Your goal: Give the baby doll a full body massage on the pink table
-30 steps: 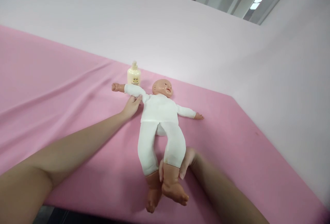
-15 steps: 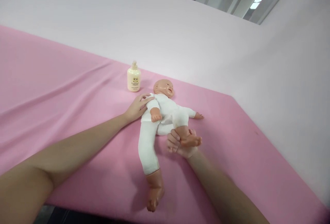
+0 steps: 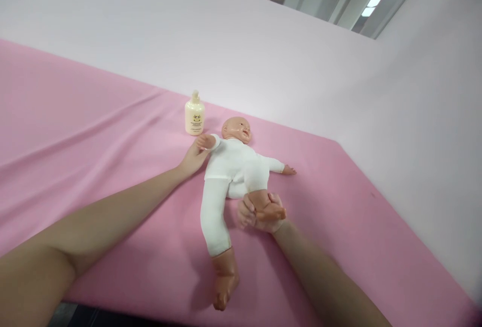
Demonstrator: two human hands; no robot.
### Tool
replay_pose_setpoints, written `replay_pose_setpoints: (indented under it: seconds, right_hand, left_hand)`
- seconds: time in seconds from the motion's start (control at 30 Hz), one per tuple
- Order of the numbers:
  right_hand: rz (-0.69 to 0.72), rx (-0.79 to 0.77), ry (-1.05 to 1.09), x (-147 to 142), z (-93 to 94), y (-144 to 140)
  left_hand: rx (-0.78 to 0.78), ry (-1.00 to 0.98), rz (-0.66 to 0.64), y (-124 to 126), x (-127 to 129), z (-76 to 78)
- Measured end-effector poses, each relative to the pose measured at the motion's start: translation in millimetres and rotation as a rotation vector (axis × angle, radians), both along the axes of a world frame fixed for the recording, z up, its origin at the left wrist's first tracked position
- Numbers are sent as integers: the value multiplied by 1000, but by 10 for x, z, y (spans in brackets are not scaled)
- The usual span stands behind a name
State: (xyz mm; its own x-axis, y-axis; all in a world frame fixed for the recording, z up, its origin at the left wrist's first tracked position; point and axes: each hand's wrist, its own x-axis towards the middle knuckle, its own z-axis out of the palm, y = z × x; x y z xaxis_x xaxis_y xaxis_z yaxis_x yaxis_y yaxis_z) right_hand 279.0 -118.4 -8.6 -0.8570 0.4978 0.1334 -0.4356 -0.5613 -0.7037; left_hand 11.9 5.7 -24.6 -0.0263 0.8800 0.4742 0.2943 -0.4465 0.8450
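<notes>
A baby doll with a white cloth body lies on its back, its head towards the wall. My left hand is closed round the doll's arm on the left side, near its small hand; most of my fingers are hidden behind that arm. Wrapped round the ankle of the doll's bent leg is my right hand, with the foot raised off the cloth. The other leg lies stretched towards me. The doll's far arm rests out to the right.
A cream pump bottle with a printed label stands upright behind my left hand. Pink cloth, creased at the left, covers the table. A pale wall rises along the back and right, with a window above.
The doll's left-side arm has swung from across its body outwards to the left, with my left hand on it. The bent leg and my right hand have shifted slightly left and down.
</notes>
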Motion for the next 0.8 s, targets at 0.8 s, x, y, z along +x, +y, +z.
replay_pose_setpoints:
  seconds: [0.8]
  right_hand:
    - [-289,-257,-223,-4,142,46]
  left_hand:
    - [316,503,-75,-70,-25,7]
